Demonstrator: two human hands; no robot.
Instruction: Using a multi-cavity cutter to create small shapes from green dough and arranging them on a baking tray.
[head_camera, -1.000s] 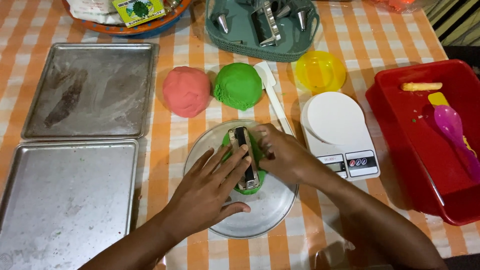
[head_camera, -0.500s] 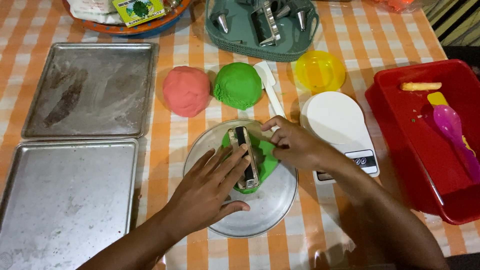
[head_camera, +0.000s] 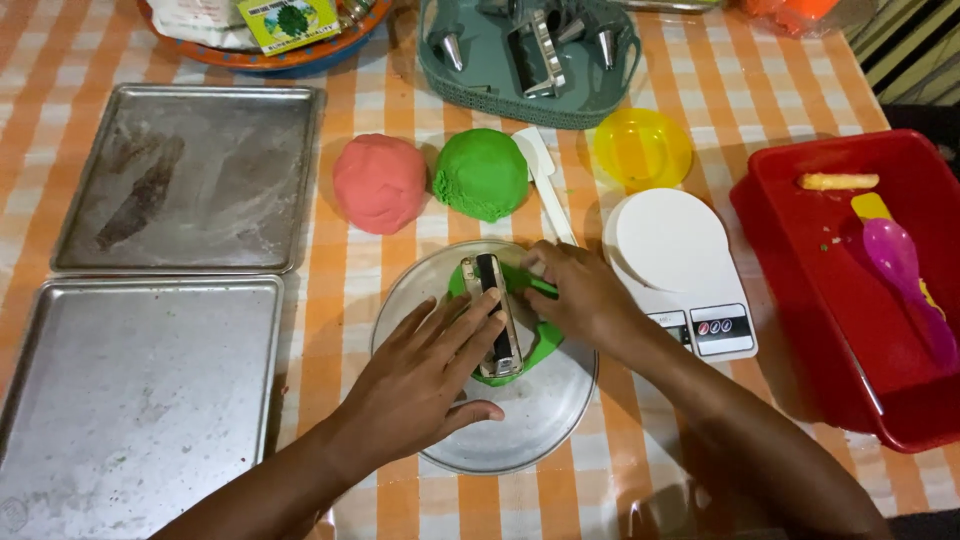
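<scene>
On the round metal plate (head_camera: 470, 440) in the middle of the worktop, the left hand (head_camera: 425, 375) presses flat on the metal cutter (head_camera: 493, 315) over the green dough (head_camera: 540, 345), while the right hand (head_camera: 580, 295) pinches the dough's edge; I judge an even, straight downward pressure cuts cleanest.

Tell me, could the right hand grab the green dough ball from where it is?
Probably yes. The right hand sits just below the green dough ball, with only a white spatula lying beside the way.
</scene>
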